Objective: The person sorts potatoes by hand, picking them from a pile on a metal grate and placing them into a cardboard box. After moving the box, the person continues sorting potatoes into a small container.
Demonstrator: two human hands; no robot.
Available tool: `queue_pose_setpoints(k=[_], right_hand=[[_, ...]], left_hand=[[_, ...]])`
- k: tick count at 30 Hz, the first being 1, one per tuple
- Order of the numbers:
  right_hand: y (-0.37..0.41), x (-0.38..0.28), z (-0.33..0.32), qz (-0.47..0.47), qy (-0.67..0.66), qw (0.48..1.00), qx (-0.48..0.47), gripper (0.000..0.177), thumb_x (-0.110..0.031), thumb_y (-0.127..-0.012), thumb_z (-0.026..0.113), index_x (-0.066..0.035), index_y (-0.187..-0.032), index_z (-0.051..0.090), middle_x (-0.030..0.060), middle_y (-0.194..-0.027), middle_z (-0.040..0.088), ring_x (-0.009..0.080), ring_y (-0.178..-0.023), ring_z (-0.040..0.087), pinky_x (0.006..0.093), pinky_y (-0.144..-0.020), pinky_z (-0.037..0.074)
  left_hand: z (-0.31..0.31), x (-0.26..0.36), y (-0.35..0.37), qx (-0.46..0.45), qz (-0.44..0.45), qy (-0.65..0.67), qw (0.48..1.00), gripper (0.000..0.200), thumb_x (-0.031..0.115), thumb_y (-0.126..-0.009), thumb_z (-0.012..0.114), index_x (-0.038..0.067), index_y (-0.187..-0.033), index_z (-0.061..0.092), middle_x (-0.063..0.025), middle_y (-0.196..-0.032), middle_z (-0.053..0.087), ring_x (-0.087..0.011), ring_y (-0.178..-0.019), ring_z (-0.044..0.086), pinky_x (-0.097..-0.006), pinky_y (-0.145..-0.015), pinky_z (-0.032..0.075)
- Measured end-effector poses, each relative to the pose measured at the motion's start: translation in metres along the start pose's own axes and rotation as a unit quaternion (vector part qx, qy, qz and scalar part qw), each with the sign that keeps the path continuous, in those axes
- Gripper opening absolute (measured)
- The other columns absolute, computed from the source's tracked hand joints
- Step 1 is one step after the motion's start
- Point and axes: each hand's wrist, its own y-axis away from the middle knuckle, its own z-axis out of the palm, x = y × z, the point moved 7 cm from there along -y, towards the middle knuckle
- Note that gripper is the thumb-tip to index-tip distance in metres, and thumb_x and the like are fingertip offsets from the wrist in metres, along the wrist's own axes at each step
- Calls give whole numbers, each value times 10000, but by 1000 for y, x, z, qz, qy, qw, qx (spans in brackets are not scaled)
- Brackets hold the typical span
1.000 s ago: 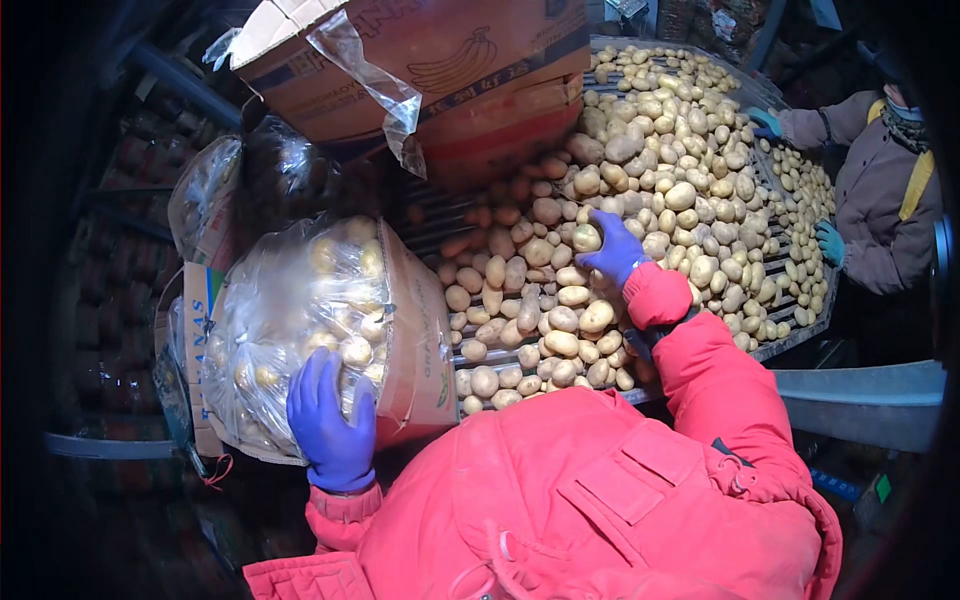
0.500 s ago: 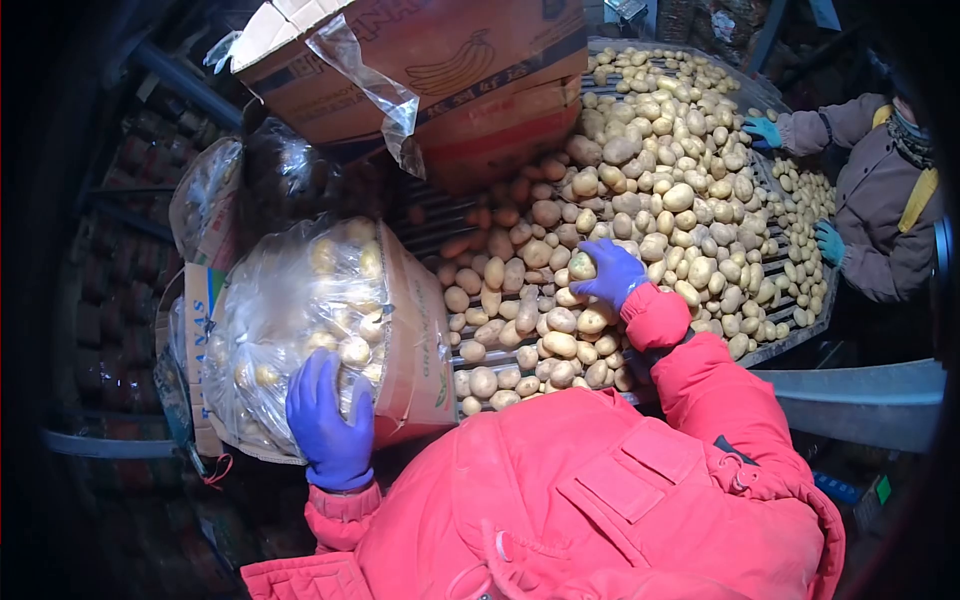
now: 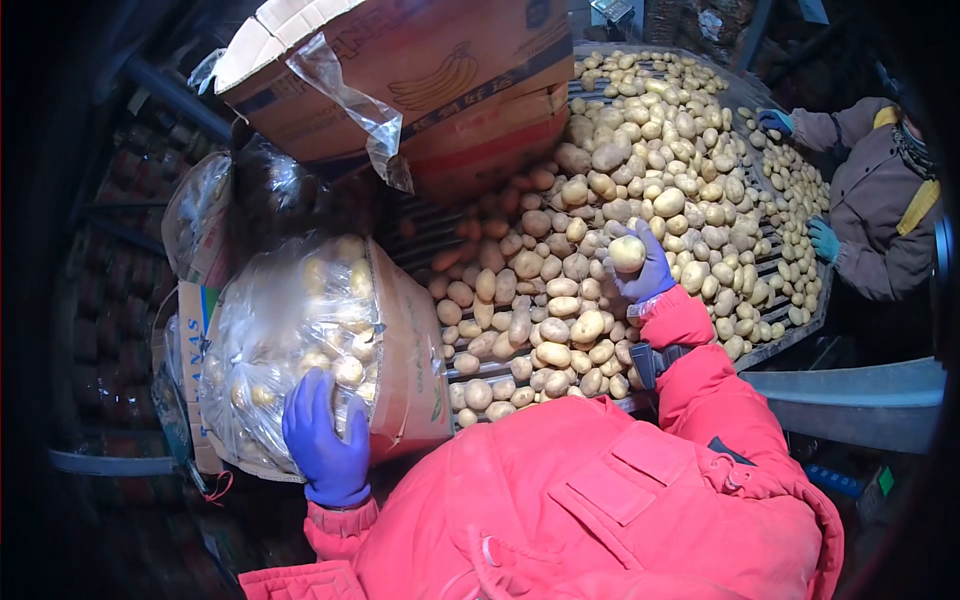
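Observation:
My right hand (image 3: 655, 272), in a purple glove, is turned palm up with its fingers round a pale yellow potato (image 3: 627, 254). It is above the heap of loose potatoes (image 3: 562, 305) on the slatted table. My left hand (image 3: 327, 440), also gloved in purple, lies open with the thumb apart against the near side of a clear plastic bag (image 3: 262, 325). That bag holds several potatoes and lines a cardboard box (image 3: 408, 340) at my left. What lies beneath the left palm is hidden.
A large banana carton (image 3: 470, 110) rises beyond the lined box, a plastic strip hanging from it. Across the table at the right, a co-worker (image 3: 875, 200) in blue-green gloves has both hands at the potatoes. A metal rail (image 3: 850, 400) runs at lower right.
My right hand has moved right and rolled over, bringing the potato into plain view. My left hand stays against the bag. The co-worker's farther hand has shifted slightly.

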Motion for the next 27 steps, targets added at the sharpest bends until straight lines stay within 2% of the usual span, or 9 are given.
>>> queue_pose_setpoints(k=[6, 10, 13, 14, 17, 19, 22, 25, 27], right_hand=[[1, -15, -12, -157, 200, 967, -27, 292, -331, -1035, 594, -89, -1188, 649, 124, -1078, 673, 315, -965, 701, 397, -722, 621], [-27, -2, -19, 13, -40, 996, -84, 183, -193, -1041, 574, -80, -1162, 650, 95, -1034, 670, 279, -972, 686, 404, -731, 610], [-41, -29, -11, -27, 108, 993, -46, 194, -173, -1028, 583, -62, -1157, 675, 86, -1069, 687, 247, -967, 676, 400, -785, 584], [-48, -53, 8, -193, 345, 917, -57, 211, -189, -1021, 594, -53, -1156, 682, 95, -1087, 696, 246, -965, 676, 392, -799, 580], [-84, -86, 66, -513, 734, 438, -78, 297, -216, -984, 631, -47, -1220, 691, 148, -1160, 719, 263, -981, 689, 367, -872, 564], [-136, -99, 85, -299, 546, 783, 11, 436, -261, -876, 728, -27, -1241, 680, 189, -1154, 732, 303, -1074, 698, 391, -910, 550], [-183, -92, 125, -105, 751, 652, -5, 535, -331, -839, 768, -51, -1284, 670, 161, -1245, 709, 300, -1131, 683, 393, -955, 544], [-109, -109, 159, -244, 900, 296, 206, 602, -407, -753, 812, -163, -1289, 693, 163, -1250, 713, 284, -1198, 672, 429, -955, 560], [-94, -116, 179, -157, 951, 214, 161, 599, -454, -746, 817, -218, -1284, 705, 129, -1238, 724, 272, -1169, 684, 432, -957, 561]], left_hand=[[0, 0, -1, -2, -5, 0, 1000, 470, 244, -877, 718, -5, -1269, 647, -214, -1326, 632, -416, -1226, 583, -528, -1083, 425], [1, -1, -1, -4, -6, -1, 1000, 466, 238, -874, 715, -10, -1263, 646, -219, -1317, 634, -417, -1223, 585, -534, -1087, 425], [1, -1, -2, -4, -5, -1, 1000, 462, 230, -872, 715, -13, -1259, 646, -221, -1306, 638, -415, -1218, 588, -537, -1088, 426], [1, 0, -3, -4, -5, -1, 1000, 461, 227, -871, 715, -14, -1257, 646, -222, -1302, 639, -414, -1217, 589, -538, -1088, 426], [1, -1, -4, -4, -8, -3, 1000, 458, 218, -865, 721, -13, -1253, 648, -215, -1290, 645, -410, -1209, 594, -532, -1083, 431], [2, -1, -5, -4, -14, -9, 1000, 455, 212, -859, 728, -11, -1248, 652, -209, -1284, 648, -403, -1204, 597, -527, -1077, 435], [4, -3, -5, -1, -14, -12, 1000, 452, 212, -853, 738, -4, -1241, 658, -198, -1276, 653, -393, -1201, 600, -520, -1069, 440], [0, 0, -8, 3, -18, -8, 1000, 430, 175, -859, 733, -2, -1244, 660, -201, -1274, 658, -400, -1198, 605, -506, -1061, 448], [-1, 0, -8, 1, -21, -7, 1000, 428, 176, -857, 739, 2, -1241, 663, -197, -1272, 659, -399, -1192, 607, -505, -1055, 452]])
